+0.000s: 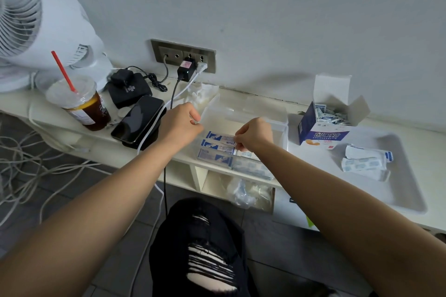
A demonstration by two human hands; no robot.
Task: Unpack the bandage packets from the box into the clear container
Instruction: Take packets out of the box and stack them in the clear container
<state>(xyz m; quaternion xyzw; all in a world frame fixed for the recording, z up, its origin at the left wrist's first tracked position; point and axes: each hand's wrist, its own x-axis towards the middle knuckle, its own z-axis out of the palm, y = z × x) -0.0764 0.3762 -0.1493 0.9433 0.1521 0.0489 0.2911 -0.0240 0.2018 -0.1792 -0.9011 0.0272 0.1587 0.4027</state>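
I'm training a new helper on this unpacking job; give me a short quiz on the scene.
1. True or false: the open box stands right of the container.
2. Which hand pinches a packet? A left, B right.
3. Fill in: the straw in the cup is ____.
Key: 1 true; 2 B, the right hand; 3 red.

Blue-white bandage packets (pixel 218 146) lie flat in the clear container (pixel 286 128), opened box (pixel 321 136) standing beside
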